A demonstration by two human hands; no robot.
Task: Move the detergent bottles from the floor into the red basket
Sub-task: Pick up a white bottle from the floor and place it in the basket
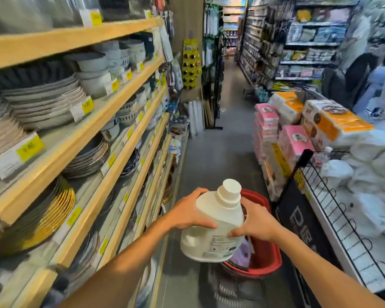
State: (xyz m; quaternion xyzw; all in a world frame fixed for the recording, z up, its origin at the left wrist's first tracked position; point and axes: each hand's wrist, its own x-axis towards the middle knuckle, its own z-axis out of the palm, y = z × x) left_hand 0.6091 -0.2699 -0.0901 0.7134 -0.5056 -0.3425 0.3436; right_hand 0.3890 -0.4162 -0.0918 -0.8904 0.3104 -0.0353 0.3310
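I hold a large white detergent bottle (216, 223) with a white screw cap in both hands, tilted, above the near left part of the red basket (266, 256). My left hand (187, 212) grips the bottle's left shoulder. My right hand (255, 221) grips its right side, fingers over the label. The basket stands on the grey aisle floor and a pale purple item (242, 254) shows inside it, mostly hidden by the bottle.
Wooden shelves (111, 112) of plates and bowls line the left. On the right are a black wire display rack (333, 196) with white packs and stacked tissue packs (276, 134). The grey aisle floor (218, 152) runs ahead. People stand at the far right.
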